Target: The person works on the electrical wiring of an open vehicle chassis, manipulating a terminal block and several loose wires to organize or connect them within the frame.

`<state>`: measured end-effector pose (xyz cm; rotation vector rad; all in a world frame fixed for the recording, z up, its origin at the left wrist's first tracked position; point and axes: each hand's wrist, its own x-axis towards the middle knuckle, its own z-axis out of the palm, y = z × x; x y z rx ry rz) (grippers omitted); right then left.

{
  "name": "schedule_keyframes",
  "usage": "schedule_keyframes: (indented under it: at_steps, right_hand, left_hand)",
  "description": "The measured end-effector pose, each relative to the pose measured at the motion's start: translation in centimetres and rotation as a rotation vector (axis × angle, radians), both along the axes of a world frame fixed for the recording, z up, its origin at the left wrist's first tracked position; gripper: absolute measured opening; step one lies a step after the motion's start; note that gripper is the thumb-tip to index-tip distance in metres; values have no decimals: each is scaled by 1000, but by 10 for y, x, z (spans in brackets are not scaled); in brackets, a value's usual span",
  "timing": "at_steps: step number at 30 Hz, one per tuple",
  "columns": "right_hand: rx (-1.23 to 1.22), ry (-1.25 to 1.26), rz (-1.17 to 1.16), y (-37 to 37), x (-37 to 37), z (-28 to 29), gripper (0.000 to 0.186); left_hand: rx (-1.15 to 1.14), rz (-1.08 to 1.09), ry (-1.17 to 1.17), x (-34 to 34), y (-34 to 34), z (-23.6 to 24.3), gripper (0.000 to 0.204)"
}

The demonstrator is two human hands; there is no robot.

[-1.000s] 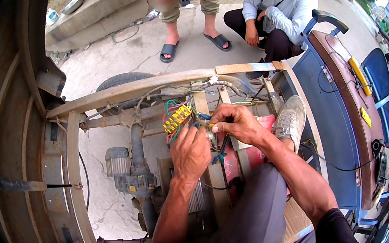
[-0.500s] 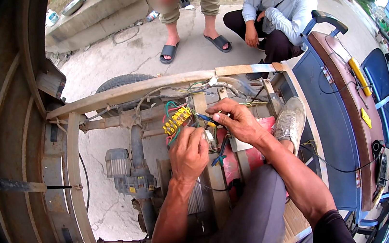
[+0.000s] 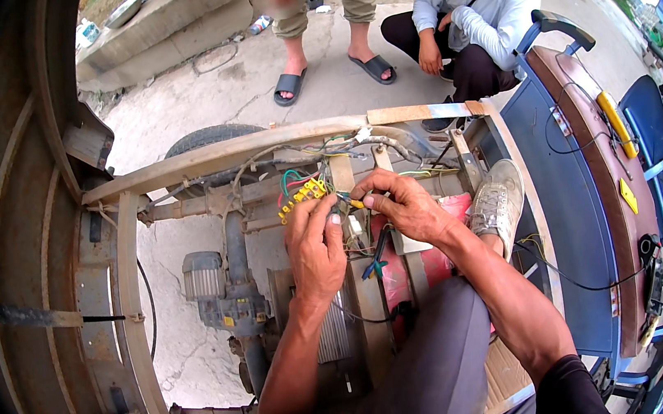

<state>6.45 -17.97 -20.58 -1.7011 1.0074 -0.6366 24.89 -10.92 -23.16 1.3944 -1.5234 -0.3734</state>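
My right hand point(image 3: 410, 207) pinches a small yellow wire connector point(image 3: 357, 204) between thumb and forefinger. Close beside it, my left hand point(image 3: 316, 246) is closed at the thin wires point(image 3: 343, 196); its fingertips partly hide what they grip. A row of yellow terminals point(image 3: 298, 200) with red and green wires stands just beyond the left fingers, partly covered by them. Nearer to me, a dark wire with a blue-green end point(image 3: 372, 270) hangs loose beside a white plug point(image 3: 355, 227).
A rusty metal frame point(image 3: 258, 147) surrounds the work, with a motor point(image 3: 233, 312) at left. My shoe point(image 3: 499, 204) rests inside it at right. A blue-sided seat box point(image 3: 559, 204) carries a yellow-handled tool point(image 3: 616, 122). Two people are beyond the frame, one standing, one crouching.
The yellow connector now shows in my right fingers, where a dark-blue piece showed before. My left hand has shifted slightly left and covers more of the yellow terminals.
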Motion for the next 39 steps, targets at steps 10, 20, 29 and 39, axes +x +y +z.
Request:
schedule_keyframes:
  at_steps: [10, 20, 29, 39]
  right_hand:
    - [161, -22, 6, 2, 2, 4, 20]
    - [208, -84, 22, -1, -2, -18, 22]
    - [168, -116, 9, 3, -1, -21, 20]
    - [231, 40, -24, 0, -5, -10, 19]
  left_hand:
    - [-42, -22, 69, 3, -7, 3, 15]
    - [20, -3, 172, -7, -8, 8, 9]
    - [36, -46, 194, -8, -5, -1, 9]
    - [84, -129, 271, -6, 5, -1, 11]
